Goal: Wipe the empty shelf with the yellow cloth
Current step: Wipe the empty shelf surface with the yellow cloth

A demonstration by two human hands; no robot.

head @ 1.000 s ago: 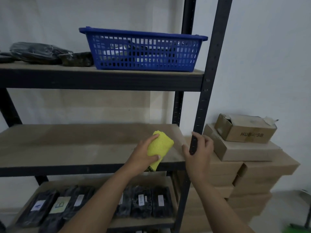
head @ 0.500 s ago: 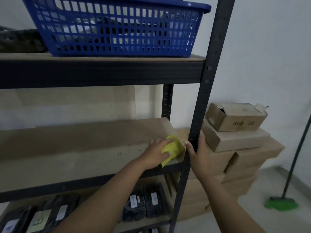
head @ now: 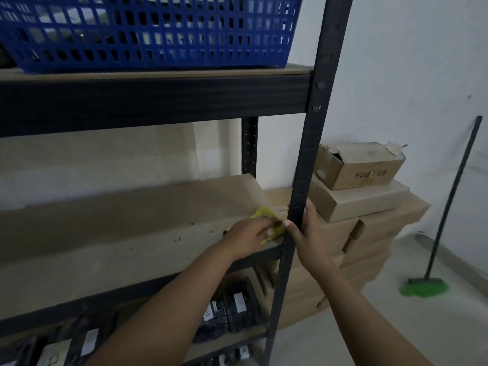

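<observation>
The empty shelf (head: 111, 233) is a bare brown board in a black metal rack, with a few dark specks near its front right. The yellow cloth (head: 266, 216) lies on the shelf's front right corner, mostly covered by my left hand (head: 249, 235), which presses down on it with fingers laid over it. My right hand (head: 310, 237) grips the rack's black front right upright (head: 306, 165) at shelf height, thumb on the inner side.
A blue slotted basket (head: 148, 30) sits on the shelf above. Dark labelled packages (head: 235, 307) fill the lower shelf. Stacked cardboard boxes (head: 359, 207) stand right of the rack. A green broom (head: 425, 286) leans against the white wall.
My left hand brought the cloth from above the shelf edge down onto the shelf's right corner and slid it toward the upright. The view moved closer and to the right.
</observation>
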